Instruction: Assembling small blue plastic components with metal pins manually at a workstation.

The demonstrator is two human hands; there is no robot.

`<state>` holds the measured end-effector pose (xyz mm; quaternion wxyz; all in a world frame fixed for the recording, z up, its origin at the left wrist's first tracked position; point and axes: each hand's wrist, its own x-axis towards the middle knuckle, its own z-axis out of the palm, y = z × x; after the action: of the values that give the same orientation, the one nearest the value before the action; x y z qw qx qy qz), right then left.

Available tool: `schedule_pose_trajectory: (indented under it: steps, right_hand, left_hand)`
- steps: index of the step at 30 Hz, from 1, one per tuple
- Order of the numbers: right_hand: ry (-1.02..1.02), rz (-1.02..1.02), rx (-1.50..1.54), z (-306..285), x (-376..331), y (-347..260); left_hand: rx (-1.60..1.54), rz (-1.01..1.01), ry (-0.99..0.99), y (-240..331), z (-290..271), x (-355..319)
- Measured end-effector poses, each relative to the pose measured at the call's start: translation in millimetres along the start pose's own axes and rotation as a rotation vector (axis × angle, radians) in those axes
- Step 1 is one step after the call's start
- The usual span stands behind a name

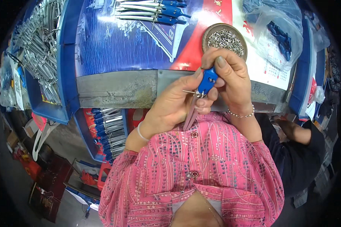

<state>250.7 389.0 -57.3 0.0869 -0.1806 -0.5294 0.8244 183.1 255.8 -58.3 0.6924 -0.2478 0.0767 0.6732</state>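
Both hands meet over the near edge of the tabletop, close to the chest, likely so the small parts sit near the eyes. The right hand pinches the blue plastic head of a pair of compasses between thumb and fingers; the left hand closes its grip round the metal legs, which hang down below it. A thin pin juts left from the joint. Just beyond lies a round dish of small screws; finished compasses lie farther back.
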Motion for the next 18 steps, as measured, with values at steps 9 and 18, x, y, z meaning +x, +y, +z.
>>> schedule_pose_trajectory:
  steps: [9,18]
  right_hand:
    - [0.088,0.086,-0.015,11,7,-7]
    - [0.071,0.093,-0.017,4,13,-5]
  left_hand:
    - [0.120,0.112,-0.125,-6,-9,5]
    - [0.073,0.200,-0.073,0,0,10]
